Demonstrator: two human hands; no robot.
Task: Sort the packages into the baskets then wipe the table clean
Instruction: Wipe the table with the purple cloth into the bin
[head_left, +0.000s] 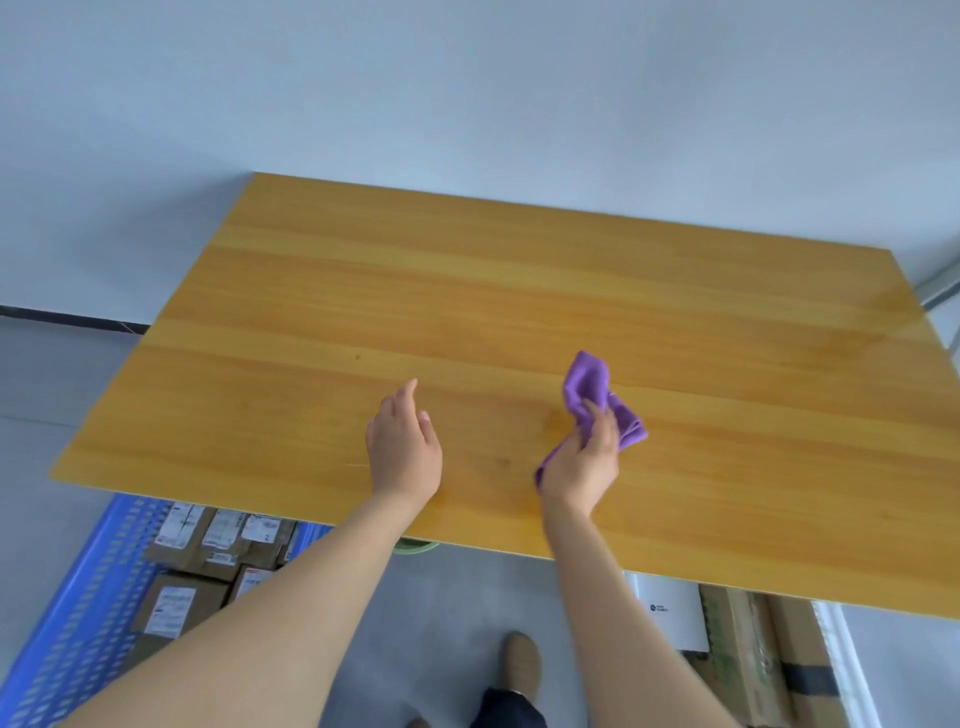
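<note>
On the near half of the yellow wood-grain bench (467, 291), my right hand (582, 462) grips a crumpled purple microfibre cloth (589, 382), fingers (605, 421) curled round its middle. One end of the cloth sticks out toward the far edge, the other trails by my wrist. The cloth sits right of centre on the bench; I cannot tell how firmly it presses on the surface. My left hand (402, 447) is well apart from the cloth, palm down over the bench, fingers loose and slightly bent, holding nothing. On the grey floor (457, 613) below the near edge, to my left, is a blue perforated plastic basket (88, 587) with brown cardboard packages (176, 608) bearing white labels. To my right, partly under the bench, is a white-rimmed basket (836, 660) holding a white box (670, 608) and longer brown boxes (748, 654). A tan shoe (521, 662) shows between my forearms.
</note>
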